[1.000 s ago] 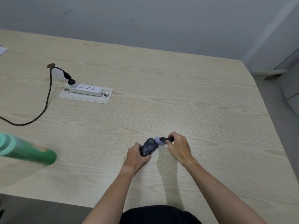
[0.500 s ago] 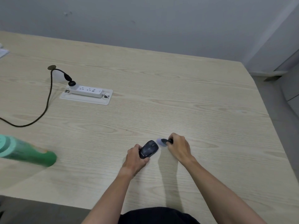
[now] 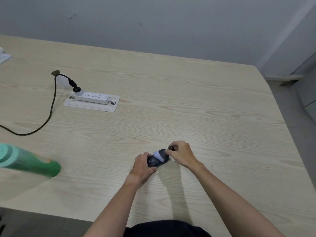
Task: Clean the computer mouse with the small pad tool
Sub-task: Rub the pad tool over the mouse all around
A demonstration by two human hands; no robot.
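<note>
Pale wood-grain table [image 3: 188, 103] fills most of the frame, with a grey wall behind it along the top. Just below and right of the centre, a dark computer mouse [image 3: 156, 159] lies on the table between the two hands. At the lower left of the mouse, the left hand [image 3: 142, 165] curls around its near end, fingers closed on its sides and holding it against the table. At the upper right of the mouse, the right hand [image 3: 181, 154] is closed in a pinch on the dark handle of a small pad tool [image 3: 159, 154], whose pale lilac pad rests across the top of the mouse (the handle is mostly hidden by the fingers). In the upper left of the frame a white power strip [image 3: 93, 97] sits on a white plate with a black cable [image 3: 51, 106] looping away from it. A blurred green bottle [image 3: 29, 162] lies at the left edge.
</note>
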